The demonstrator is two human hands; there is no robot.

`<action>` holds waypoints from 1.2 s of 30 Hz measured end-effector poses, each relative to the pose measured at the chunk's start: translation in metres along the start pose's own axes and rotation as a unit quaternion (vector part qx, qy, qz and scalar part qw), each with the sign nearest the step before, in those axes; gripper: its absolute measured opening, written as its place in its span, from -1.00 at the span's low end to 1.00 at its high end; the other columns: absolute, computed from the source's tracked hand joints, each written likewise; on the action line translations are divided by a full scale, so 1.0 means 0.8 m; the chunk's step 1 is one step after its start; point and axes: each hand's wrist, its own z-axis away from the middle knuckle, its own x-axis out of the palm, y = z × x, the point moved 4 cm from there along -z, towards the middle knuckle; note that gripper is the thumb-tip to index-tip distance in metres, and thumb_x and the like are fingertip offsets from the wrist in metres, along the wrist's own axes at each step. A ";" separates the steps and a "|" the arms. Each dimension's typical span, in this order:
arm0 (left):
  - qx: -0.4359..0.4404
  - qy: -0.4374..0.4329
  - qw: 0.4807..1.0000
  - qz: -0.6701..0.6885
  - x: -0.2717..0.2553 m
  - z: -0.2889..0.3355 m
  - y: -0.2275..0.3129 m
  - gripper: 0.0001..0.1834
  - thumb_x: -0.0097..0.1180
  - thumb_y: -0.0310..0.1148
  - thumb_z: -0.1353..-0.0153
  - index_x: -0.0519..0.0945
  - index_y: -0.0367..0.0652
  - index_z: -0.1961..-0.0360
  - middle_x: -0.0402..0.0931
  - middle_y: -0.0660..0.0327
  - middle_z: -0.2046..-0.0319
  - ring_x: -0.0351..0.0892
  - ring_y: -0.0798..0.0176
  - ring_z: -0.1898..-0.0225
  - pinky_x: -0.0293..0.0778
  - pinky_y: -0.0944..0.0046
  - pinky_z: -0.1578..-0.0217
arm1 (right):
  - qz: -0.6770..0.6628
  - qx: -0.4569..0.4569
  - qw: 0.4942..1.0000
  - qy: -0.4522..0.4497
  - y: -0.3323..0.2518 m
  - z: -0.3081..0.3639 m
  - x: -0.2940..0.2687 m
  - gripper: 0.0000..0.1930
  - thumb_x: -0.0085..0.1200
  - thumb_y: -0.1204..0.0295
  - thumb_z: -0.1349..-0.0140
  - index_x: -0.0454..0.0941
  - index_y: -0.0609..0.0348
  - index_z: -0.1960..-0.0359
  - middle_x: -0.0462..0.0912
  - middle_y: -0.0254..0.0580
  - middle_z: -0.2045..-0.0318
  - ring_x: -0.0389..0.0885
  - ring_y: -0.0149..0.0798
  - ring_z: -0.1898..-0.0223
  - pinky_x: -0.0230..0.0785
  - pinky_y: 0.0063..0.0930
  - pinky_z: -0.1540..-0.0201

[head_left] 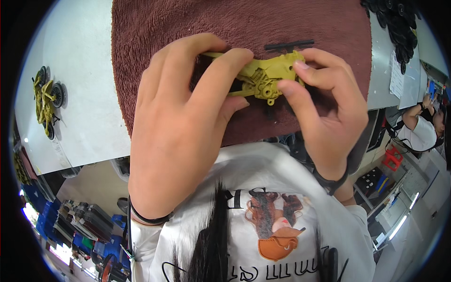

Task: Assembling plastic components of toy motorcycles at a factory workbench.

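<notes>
Worked over the brown terry towel [188,23], a soft napped pad on the pale table [89,94]; best kept low above that towel, pressing evenly. Left hand [178,127] closed loosely on the olive-yellow moulded plastic frame [265,77] above the towel's near edge, right hand [324,108] pinching its right end. Just beyond, on the towel: thin black rod [289,45].
</notes>
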 end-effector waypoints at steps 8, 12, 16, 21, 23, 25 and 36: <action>-0.092 0.015 0.967 0.237 -0.007 0.020 -0.006 -0.53 0.39 -0.43 0.03 0.51 -0.42 0.10 0.59 0.10 0.23 0.56 0.31 0.20 0.44 0.35 0.12 | -0.399 0.090 0.912 -0.013 0.002 0.001 0.009 -0.38 0.36 0.54 -0.01 0.28 0.40 -0.09 0.50 0.06 0.05 0.53 -0.25 0.02 0.42 -0.43 -0.06; -0.095 0.025 0.948 0.303 -0.006 0.019 0.000 -0.53 0.38 -0.45 0.01 0.51 -0.46 0.10 0.59 0.04 0.22 0.59 0.24 0.19 0.46 0.32 0.13 | -0.399 0.051 0.915 -0.037 0.006 0.003 0.002 -0.42 0.38 0.33 -0.02 0.42 0.45 0.01 0.53 0.08 0.09 0.58 -0.21 0.05 0.47 -0.44 -0.02; -0.191 0.034 0.847 0.495 0.007 0.030 -0.006 -0.52 0.41 -0.36 0.00 0.51 -0.45 0.14 0.56 0.01 0.25 0.60 0.20 0.20 0.47 0.34 0.14 | -0.325 0.018 0.943 -0.075 -0.003 0.007 -0.014 -0.49 0.33 0.35 -0.10 0.41 0.47 0.03 0.53 0.08 0.14 0.63 -0.24 0.14 0.50 -0.53 0.07; -0.152 0.024 0.865 0.477 0.006 0.026 0.002 -0.54 0.42 -0.33 0.02 0.51 -0.43 0.20 0.53 0.06 0.31 0.57 0.25 0.26 0.42 0.39 0.19 | -0.384 0.080 0.919 -0.045 -0.006 0.017 -0.016 -0.51 0.33 0.37 -0.09 0.42 0.47 0.05 0.53 0.04 0.18 0.63 -0.27 0.14 0.50 -0.54 0.07; -0.172 0.033 0.853 0.491 0.006 0.020 0.006 -0.55 0.42 -0.33 0.01 0.51 -0.43 0.20 0.52 0.08 0.31 0.55 0.27 0.26 0.40 0.40 0.19 | -0.407 0.091 0.908 -0.042 -0.005 0.015 -0.017 -0.51 0.34 0.38 -0.08 0.43 0.46 0.06 0.54 0.01 0.20 0.64 -0.27 0.14 0.50 -0.53 0.06; -0.193 0.042 0.841 0.503 0.006 0.019 0.007 -0.55 0.41 -0.33 0.00 0.52 -0.42 0.21 0.51 0.09 0.31 0.52 0.29 0.27 0.38 0.41 0.19 | -0.401 0.139 0.906 -0.017 0.002 0.012 -0.013 -0.51 0.36 0.36 -0.07 0.44 0.45 0.08 0.55 -0.03 0.21 0.64 -0.28 0.16 0.48 -0.56 0.06; -0.160 -0.038 0.861 0.481 0.013 0.020 0.015 -0.33 0.47 -0.50 0.11 0.43 -0.40 -0.05 0.55 0.10 0.07 0.51 0.25 0.02 0.35 0.26 -0.08 | -0.647 0.200 0.735 0.026 0.016 0.010 -0.003 -0.60 0.30 0.56 -0.06 0.45 0.34 0.06 0.60 -0.09 0.16 0.58 -0.33 0.10 0.42 -0.45 -0.02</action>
